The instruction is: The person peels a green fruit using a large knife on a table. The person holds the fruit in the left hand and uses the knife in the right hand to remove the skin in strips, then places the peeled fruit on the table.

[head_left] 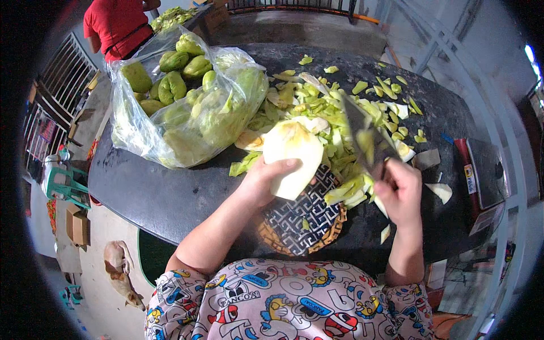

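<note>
My left hand (265,180) holds a pale, peeled chayote (296,152) above the black table, thumb across its face. My right hand (401,190) is wrapped round the handle of a broad-bladed knife (357,122); the blade points away from me, is blurred by motion, and stands apart from the chayote. Beneath and beyond both hands spreads a heap of green peelings and cut scraps (334,122). A patterned black-and-white mat with a tan rim (292,224) lies under my left wrist, partly covered.
On the left, a clear plastic bag (170,136) bulges with green chayotes (173,88). A dark red-edged object (479,175) sits at the table's (187,195) right side. Beyond the table is a person in red (119,28). A dog (120,269) lies on the floor.
</note>
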Demonstrator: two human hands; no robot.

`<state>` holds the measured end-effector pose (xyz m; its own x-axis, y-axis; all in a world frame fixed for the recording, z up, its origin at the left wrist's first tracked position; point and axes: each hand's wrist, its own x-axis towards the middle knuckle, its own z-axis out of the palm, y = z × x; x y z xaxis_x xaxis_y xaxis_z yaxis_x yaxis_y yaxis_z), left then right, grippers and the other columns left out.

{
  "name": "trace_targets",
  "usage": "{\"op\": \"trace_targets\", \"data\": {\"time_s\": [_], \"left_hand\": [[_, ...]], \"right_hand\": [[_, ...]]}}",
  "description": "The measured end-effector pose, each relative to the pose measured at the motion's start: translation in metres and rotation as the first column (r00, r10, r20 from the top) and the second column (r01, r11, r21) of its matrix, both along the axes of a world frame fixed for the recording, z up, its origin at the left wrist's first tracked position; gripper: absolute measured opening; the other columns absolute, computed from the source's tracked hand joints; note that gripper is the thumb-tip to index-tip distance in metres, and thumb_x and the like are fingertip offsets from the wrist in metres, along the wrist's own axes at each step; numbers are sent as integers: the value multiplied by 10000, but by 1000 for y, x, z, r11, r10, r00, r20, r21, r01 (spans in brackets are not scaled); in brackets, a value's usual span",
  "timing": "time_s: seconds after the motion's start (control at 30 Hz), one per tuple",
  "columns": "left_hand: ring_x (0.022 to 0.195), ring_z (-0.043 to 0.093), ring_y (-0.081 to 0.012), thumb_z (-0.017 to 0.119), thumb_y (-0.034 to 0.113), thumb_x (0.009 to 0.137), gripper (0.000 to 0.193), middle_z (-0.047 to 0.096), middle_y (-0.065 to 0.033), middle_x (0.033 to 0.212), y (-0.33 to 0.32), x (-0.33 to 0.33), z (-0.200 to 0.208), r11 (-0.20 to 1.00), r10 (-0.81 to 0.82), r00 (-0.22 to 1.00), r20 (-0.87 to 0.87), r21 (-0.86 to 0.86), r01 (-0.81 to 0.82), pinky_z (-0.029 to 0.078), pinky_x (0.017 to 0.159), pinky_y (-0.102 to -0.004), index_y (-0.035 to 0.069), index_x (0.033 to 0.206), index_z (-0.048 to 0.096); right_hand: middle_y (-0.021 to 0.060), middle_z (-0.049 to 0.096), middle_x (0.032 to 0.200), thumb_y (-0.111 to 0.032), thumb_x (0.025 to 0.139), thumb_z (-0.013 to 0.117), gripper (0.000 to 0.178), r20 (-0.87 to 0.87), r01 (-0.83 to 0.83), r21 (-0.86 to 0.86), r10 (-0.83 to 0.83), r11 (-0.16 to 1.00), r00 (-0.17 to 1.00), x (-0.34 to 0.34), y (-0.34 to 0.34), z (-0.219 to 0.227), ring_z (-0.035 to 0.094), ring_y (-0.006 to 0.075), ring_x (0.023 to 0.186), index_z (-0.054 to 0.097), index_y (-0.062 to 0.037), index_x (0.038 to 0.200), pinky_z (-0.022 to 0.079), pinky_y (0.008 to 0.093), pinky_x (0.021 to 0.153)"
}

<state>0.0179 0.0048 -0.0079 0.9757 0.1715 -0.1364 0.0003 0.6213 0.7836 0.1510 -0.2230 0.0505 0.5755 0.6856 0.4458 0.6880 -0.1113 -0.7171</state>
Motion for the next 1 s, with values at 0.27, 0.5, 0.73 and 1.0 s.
{"op": "trace_targets", "data": {"time_s": [0.27, 0.5, 0.73, 1.0], "left_hand": [[1077, 584, -190, 660, 101, 819, 524, 580, -101, 1223, 1, -2, 5, 965, -99, 995, -9, 242, 98, 459, 947, -337, 19, 1297, 462], [1056, 589, -199, 682, 141, 800, 568, 586, -107, 1201, -4, -3, -2, 923, -94, 995, 31, 376, 75, 466, 926, -333, 5, 1300, 451], [870, 654, -215, 717, 134, 742, 535, 643, -119, 1030, -16, -7, 20, 983, -59, 987, -147, 162, 83, 543, 758, -333, -17, 1204, 494], [1043, 551, -162, 646, 160, 840, 443, 586, -87, 1137, -12, -7, -20, 561, 122, 973, 197, 795, -232, 449, 887, -322, 1, 1220, 483]], "right_hand": [[32, 491, 534, -520, 652, 750, 514, 350, -259, -349, 382, 901, 855, -15, 10, 6, 542, 243, 512, 466, -105, 547, 413, 337, 504], [59, 497, 537, -531, 658, 746, 525, 348, -183, -412, 340, 893, 874, -4, 7, 6, 540, 258, 508, 472, -93, 564, 414, 344, 497], [139, 569, 621, -279, 851, 650, 327, 111, 457, -213, -443, 864, 890, 40, -1, -14, 565, 258, 544, 536, 13, 759, 431, 358, 540], [69, 600, 675, -336, 794, 708, 320, 100, -117, -269, 148, 956, 984, -57, 30, -18, 620, 254, 593, 524, -75, 779, 480, 352, 515]]}}
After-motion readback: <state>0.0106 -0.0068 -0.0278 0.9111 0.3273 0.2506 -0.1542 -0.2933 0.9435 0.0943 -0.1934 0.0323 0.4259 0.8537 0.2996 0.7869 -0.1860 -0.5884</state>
